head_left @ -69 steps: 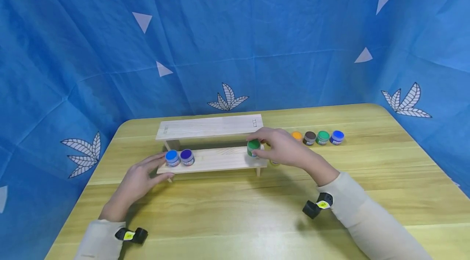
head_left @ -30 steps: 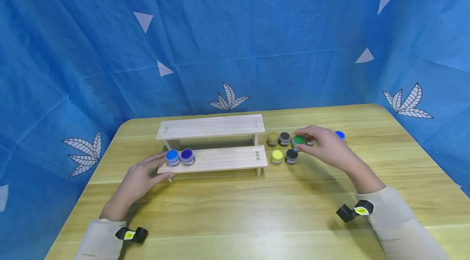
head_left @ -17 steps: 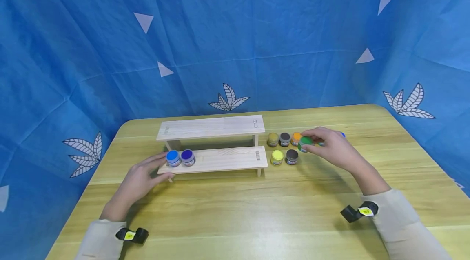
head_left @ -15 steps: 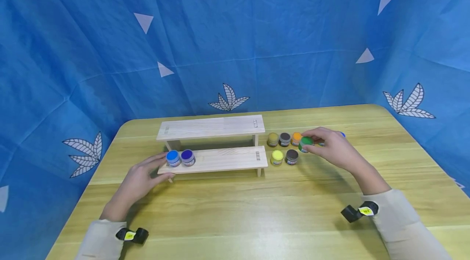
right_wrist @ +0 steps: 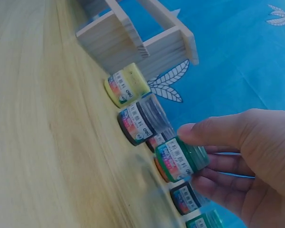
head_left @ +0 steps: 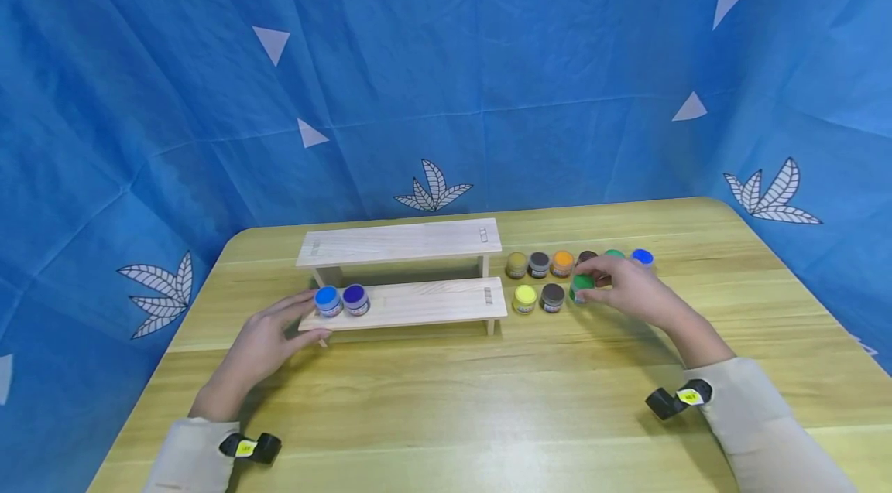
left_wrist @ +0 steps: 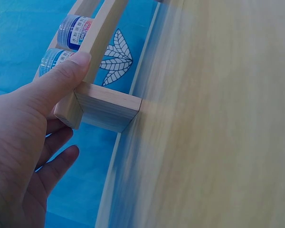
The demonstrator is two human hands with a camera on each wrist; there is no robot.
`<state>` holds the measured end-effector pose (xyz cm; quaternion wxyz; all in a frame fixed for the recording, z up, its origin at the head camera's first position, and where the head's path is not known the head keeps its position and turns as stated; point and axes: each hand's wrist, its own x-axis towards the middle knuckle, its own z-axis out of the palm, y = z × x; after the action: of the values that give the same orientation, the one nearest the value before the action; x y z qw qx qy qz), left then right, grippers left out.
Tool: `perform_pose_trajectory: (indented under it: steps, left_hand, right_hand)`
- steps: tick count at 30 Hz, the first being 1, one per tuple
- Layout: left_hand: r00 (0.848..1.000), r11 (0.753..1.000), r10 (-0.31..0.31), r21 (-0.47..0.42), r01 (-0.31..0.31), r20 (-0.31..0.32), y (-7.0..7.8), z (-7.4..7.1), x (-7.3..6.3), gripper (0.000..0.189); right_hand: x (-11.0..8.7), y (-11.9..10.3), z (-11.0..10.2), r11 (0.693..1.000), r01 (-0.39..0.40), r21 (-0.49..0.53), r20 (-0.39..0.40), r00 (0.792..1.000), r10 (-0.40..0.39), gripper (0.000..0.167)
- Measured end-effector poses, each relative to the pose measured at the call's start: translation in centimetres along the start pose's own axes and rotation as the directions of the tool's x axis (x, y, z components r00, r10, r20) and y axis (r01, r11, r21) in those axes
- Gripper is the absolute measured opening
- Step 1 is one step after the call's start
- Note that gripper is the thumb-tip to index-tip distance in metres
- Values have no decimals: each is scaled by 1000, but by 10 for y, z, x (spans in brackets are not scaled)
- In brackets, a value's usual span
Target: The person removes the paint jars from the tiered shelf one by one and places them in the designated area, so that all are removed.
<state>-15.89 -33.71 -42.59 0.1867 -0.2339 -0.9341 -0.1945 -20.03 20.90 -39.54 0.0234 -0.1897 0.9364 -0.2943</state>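
My right hand [head_left: 630, 293] pinches a green paint jar [head_left: 581, 289] between thumb and fingers, just right of a dark-lidded jar [head_left: 553, 297]. In the right wrist view the green jar [right_wrist: 180, 159] is upright relative to its neighbours; whether its base touches the table I cannot tell. My left hand [head_left: 261, 338] grips the left end of a two-tier wooden shelf [head_left: 418, 303], its thumb on the front edge of the lower board [left_wrist: 102, 40]. Beside those fingers, a light blue paint jar [head_left: 328, 300] and a purple one [head_left: 356, 298] stand on that board.
A yellow jar [head_left: 525, 299] stands just right of the shelf. Behind it runs a row with ochre [head_left: 516, 265], dark grey [head_left: 539, 264], orange [head_left: 562, 263] and blue [head_left: 643, 257] jars, among others partly hidden by my right hand. A blue curtain [head_left: 446, 75] hangs behind the table.
My right hand has carried the green jar from above the shelf's right end rightward past the dark-lidded jar, then slightly toward me and lower. The left hand keeps its place.
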Motion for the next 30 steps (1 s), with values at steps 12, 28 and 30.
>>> perform_pose_trajectory:
  steps: [12, 28, 30]
  left_hand:
    - [1000, 1000, 7, 12, -7, 0, 0, 0, -2, 53]
    - [1000, 1000, -18, 11, 18, 16, 1, 0, -2, 53]
    - [1000, 1000, -16, 9, 16, 18, 1, 0, -2, 53]
  right_hand:
    - [1, 7, 7, 1000, 20, 0, 35, 999, -20, 39]
    - [-1, 6, 4, 999, -8, 51, 7, 1000, 8, 46]
    - [-1, 4, 3, 998, -8, 56, -9, 1000, 9, 47]
